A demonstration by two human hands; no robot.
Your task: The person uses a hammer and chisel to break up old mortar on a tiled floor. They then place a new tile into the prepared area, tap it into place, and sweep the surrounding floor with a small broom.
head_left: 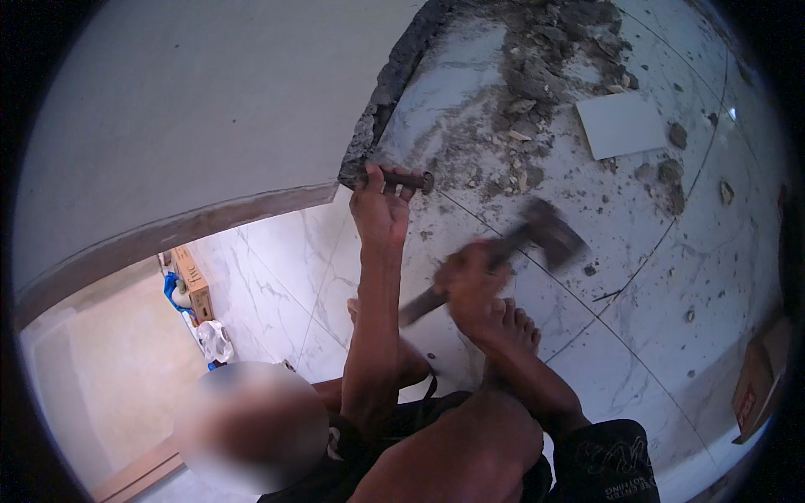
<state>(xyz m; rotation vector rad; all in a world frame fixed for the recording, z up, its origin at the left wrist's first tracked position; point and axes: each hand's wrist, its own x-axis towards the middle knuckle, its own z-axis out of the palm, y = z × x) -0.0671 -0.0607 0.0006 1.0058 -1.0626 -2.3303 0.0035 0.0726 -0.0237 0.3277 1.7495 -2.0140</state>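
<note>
The left hand [379,210] is gripping the chisel [408,178] with closed fingers against the broken wall edge [377,101], while the right hand [470,281], fist clenched, is swinging the hammer [549,230], whose blow should be landing squarely on the chisel's head

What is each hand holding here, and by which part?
The left hand grips a chisel around its shaft. The right hand grips a hammer mid-handle; the hammer is motion-blurred.

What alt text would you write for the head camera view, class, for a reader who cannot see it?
A person's left hand holds a chisel against the broken edge of a wall, while the right hand swings a motion-blurred hammer. Rubble and a loose white tile lie on the marble-patterned tiled floor.
</note>
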